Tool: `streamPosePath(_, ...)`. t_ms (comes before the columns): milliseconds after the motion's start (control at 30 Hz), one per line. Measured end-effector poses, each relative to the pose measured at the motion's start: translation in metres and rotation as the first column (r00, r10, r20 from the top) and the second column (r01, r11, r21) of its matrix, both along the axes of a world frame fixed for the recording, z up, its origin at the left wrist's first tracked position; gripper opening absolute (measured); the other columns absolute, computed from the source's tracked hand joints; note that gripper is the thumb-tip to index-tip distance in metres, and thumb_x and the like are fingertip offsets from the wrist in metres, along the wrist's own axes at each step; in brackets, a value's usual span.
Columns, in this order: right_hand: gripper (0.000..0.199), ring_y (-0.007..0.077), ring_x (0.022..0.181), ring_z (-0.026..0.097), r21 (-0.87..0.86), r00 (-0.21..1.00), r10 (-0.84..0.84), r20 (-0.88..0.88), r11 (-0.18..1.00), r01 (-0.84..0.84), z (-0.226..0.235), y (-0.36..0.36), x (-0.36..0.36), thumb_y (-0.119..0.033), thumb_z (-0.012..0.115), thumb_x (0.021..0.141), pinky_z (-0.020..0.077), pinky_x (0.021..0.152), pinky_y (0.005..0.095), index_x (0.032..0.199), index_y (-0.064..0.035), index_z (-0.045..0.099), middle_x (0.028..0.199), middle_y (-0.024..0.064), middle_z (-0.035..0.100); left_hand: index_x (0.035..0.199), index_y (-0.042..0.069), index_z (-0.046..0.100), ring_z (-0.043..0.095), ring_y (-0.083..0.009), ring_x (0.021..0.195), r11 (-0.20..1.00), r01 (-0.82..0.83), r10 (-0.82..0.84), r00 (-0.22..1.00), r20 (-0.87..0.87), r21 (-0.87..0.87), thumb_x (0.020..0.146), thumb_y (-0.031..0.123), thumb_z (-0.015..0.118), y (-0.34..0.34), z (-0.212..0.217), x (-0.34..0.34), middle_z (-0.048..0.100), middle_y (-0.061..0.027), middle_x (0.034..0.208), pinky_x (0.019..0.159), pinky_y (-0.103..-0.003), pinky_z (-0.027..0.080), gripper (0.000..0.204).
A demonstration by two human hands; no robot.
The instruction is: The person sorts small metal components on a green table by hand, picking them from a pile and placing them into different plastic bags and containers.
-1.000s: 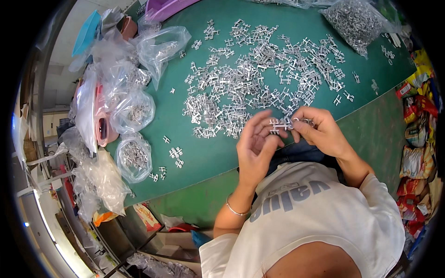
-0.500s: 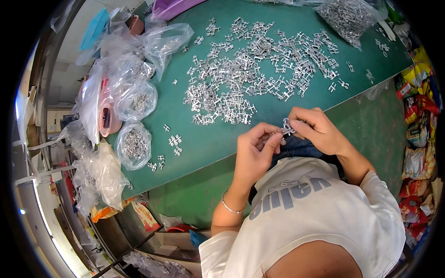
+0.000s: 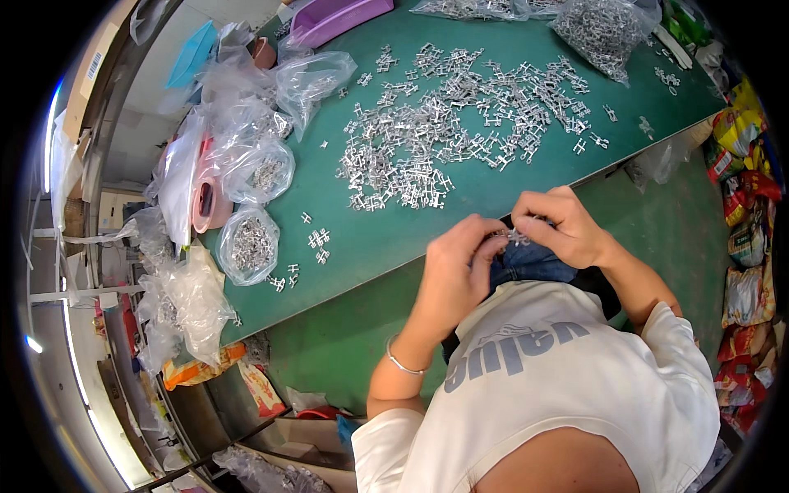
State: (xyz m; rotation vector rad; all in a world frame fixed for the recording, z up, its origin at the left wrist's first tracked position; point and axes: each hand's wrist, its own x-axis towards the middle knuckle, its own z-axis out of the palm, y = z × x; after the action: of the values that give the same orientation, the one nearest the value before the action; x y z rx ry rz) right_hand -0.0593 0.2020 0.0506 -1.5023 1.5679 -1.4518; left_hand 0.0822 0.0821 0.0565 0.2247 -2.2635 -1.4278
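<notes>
Both hands are close together just off the near edge of the green table (image 3: pixel 362 279). My left hand (image 3: pixel 462 261) is closed, thumb against fingers, with small metal pieces partly hidden in its grip. In my right hand (image 3: pixel 563 230), also closed, thumb and forefinger pinch a small silvery metal piece (image 3: pixel 518 237), which reaches across toward the left fingertips. Whether the pieces in the two hands are joined, I cannot tell. Beyond the hands lies a wide loose heap of similar metal pieces (image 3: pixel 411 148).
Clear bags of metal parts (image 3: pixel 249 245) stand along the table's left side, near a pink holder (image 3: pixel 212 209). A big full bag (image 3: pixel 604 37) lies at the far right, a purple tray (image 3: pixel 341 18) at the far edge. Colourful packages (image 3: pixel 746 222) line the right side.
The view has shifted slightly, so the table contents sit a little differently. My left fingers have closed up somewhat around their pieces, and the right hand still pinches its piece.
</notes>
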Motion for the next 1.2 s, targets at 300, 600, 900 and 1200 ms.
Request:
streamPosePath(300, 0.019, 0.0232, 0.048, 0.048, 0.058, 0.988, 0.092, -0.121, 0.995, -0.086, -0.009, 0.002, 0.001, -0.014, 0.052, 0.085, 0.0370, 0.047, 0.0320, 0.073, 0.0012, 0.053, 0.057, 0.0119, 0.050, 0.082, -0.003, 0.053, 0.048, -0.0058, 0.057, 0.945, -0.036, -0.002, 0.993, 0.115, 0.326, 0.082, -0.002, 0.054, 0.022, -0.029, 0.015, 0.059, -0.0056, 0.070, 0.050, -0.018, 0.038, 0.002)
streamPosePath(600, 0.019, 0.0209, 0.049, 0.048, -0.027, 0.994, -0.108, 0.012, 0.994, 0.109, -0.007, 0.006, 0.035, -0.012, 0.051, 0.085, 0.0375, 0.047, 0.0292, 0.071, 0.0010, 0.051, 0.059, 0.0126, 0.050, 0.084, -0.002, 0.054, 0.048, -0.0053, 0.060, 0.868, -0.019, -0.075, 0.983, 0.169, 0.497, 0.084, 0.002, 0.053, 0.009, -0.006, 0.026, 0.057, -0.0031, 0.070, 0.053, -0.018, 0.039, 0.004)
streamPosePath(900, 0.033, 0.0104, 0.045, 0.031, 0.039, 0.989, -0.088, 0.116, 0.996, 0.084, -0.004, -0.007, 0.004, -0.015, 0.051, 0.087, 0.0277, 0.041, 0.0289, 0.059, 0.0006, 0.042, 0.048, 0.0078, 0.036, 0.083, -0.002, 0.057, 0.050, -0.0075, 0.059, 0.748, 0.047, -0.194, 0.970, 0.150, 0.663, 0.081, 0.000, 0.057, -0.013, -0.008, 0.001, 0.061, -0.0067, 0.071, 0.054, -0.020, 0.041, 0.003)
streamPosePath(1200, 0.031, 0.0010, 0.047, 0.029, 0.238, 0.667, -0.154, 0.729, 0.971, -0.035, -0.007, -0.050, -0.039, -0.025, 0.049, 0.090, 0.0224, 0.040, 0.0183, 0.066, -0.0069, 0.048, 0.056, -0.0058, 0.035, 0.082, -0.003, 0.057, 0.055, -0.0084, 0.062, 0.938, -0.134, 0.126, 0.991, 0.047, 0.321, 0.083, 0.001, 0.056, -0.029, -0.016, -0.057, 0.060, -0.0047, 0.072, 0.057, -0.019, 0.042, 0.004)
